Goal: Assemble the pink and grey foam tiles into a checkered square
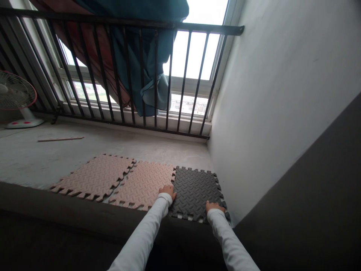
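Note:
A black foam mat tile (194, 190) with toothed edges and a raised tread pattern lies on the ledge beside the wall. At its left edge, by the seam with a pink foam mat tile (145, 180), my left hand (167, 191) is closed on the black tile. My right hand (215, 206) is closed at the black tile's right edge, near its front corner. Some fingertips of both hands are hidden. Farther left lies another pink foam mat tile (98, 174), a narrow gap between the two pink ones.
A black metal railing (118, 122) runs along the window, with a teal cloth (149, 90) and a reddish cloth (98, 71) hanging there. A fan (26, 122) stands far left. A thin stick (60, 139) lies on the concrete ledge (169, 148). The white wall (267, 94) bounds the right.

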The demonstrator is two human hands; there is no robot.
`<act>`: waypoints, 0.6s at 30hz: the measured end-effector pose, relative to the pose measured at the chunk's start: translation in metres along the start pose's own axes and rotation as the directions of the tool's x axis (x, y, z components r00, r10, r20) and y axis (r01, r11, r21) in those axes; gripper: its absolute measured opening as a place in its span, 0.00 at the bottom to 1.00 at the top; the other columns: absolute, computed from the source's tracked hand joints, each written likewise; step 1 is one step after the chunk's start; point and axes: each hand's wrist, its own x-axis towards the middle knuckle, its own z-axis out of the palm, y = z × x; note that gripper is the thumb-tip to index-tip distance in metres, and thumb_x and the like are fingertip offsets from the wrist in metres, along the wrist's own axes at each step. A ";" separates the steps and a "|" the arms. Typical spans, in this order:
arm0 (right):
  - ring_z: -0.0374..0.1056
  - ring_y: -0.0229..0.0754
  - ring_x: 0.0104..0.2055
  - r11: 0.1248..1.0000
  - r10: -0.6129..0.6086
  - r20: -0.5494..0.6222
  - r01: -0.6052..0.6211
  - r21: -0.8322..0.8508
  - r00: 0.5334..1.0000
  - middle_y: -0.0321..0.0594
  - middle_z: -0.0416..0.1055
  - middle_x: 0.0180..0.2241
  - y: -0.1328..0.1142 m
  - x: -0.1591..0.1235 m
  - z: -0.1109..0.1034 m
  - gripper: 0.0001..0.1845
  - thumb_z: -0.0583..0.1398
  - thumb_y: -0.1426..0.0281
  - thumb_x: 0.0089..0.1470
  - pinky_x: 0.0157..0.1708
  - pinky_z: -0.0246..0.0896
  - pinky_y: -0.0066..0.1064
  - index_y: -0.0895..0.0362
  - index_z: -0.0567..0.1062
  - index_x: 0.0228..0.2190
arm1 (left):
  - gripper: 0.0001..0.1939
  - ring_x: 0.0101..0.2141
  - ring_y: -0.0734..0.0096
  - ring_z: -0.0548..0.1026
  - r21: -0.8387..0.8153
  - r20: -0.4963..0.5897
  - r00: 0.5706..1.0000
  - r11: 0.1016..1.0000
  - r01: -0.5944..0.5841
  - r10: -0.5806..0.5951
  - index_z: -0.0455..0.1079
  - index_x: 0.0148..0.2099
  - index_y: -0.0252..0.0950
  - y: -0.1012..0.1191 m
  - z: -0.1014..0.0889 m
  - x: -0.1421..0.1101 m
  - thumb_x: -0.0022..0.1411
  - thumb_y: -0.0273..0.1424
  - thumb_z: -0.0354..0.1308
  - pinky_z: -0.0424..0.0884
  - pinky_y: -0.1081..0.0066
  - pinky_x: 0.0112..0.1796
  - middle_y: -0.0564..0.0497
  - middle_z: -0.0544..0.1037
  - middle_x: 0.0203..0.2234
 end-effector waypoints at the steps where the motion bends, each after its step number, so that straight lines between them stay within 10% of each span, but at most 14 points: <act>1: 0.53 0.48 0.54 1.000 0.006 0.002 -0.006 0.005 1.000 0.50 0.59 0.51 0.000 0.000 0.000 0.25 0.36 0.73 0.55 0.46 0.51 0.50 0.54 0.63 0.48 | 0.22 0.49 0.59 0.61 0.007 0.002 1.000 1.000 -0.006 0.006 0.59 0.51 0.40 0.000 0.000 0.002 0.55 0.40 0.43 0.58 0.57 0.45 0.43 0.65 0.48; 10: 0.50 0.46 0.55 0.997 0.028 0.045 -0.031 0.071 0.999 0.50 0.58 0.52 -0.005 -0.008 -0.008 0.26 0.36 0.76 0.53 0.48 0.48 0.47 0.56 0.62 0.49 | 0.11 0.55 0.64 0.51 0.011 -0.038 0.986 0.986 -0.164 0.164 0.71 0.33 0.44 -0.020 -0.011 0.037 0.53 0.36 0.47 0.58 0.61 0.47 0.58 0.58 0.55; 18: 0.48 0.46 0.56 0.999 -0.010 0.058 0.008 0.036 0.998 0.48 0.58 0.52 -0.006 -0.015 -0.012 0.26 0.38 0.80 0.51 0.47 0.48 0.49 0.57 0.63 0.48 | 0.18 0.54 0.73 0.53 -0.058 -0.182 0.977 0.990 -0.128 0.116 0.64 0.44 0.44 -0.020 -0.005 0.059 0.53 0.25 0.43 0.54 0.67 0.49 0.55 0.67 0.49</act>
